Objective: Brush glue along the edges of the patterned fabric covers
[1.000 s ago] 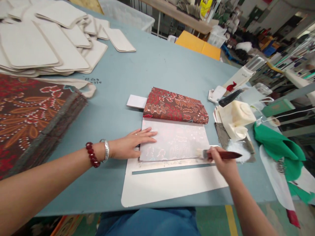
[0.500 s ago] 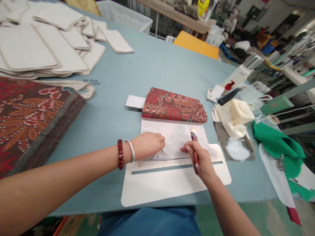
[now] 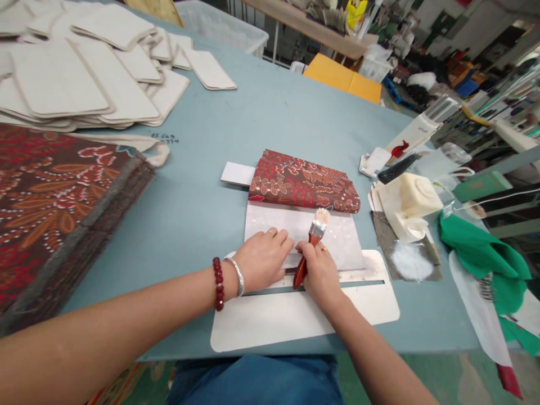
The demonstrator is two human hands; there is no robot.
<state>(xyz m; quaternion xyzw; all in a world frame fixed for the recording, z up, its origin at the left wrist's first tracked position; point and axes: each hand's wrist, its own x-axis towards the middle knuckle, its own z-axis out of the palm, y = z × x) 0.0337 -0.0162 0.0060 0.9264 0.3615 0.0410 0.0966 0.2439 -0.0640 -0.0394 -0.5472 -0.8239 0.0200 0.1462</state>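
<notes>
A patterned red-brown fabric lies folded over, its pale underside spread toward me. Beneath its near edge is a white slotted board. My left hand, wearing a bead bracelet and a silver bangle, has its fingers closed at the near edge of the pale fabric; the thumb is hidden. Close beside it, my right hand grips a paintbrush by its reddish-brown handle, bristles pointing up and away above the pale fabric. The right fingertips also sit close to the fabric's near edge.
White panels are piled at the far left, above a stack of patterned fabric. On the right stand a cut-open cream container, white paste on a dark scrap, and green cloth. A strip protrudes left of the folded fabric.
My right hand has moved left with the brush, close to my left hand, and the brush has turned. My left hand has shifted slightly right and nearer, to the fabric's edge.
</notes>
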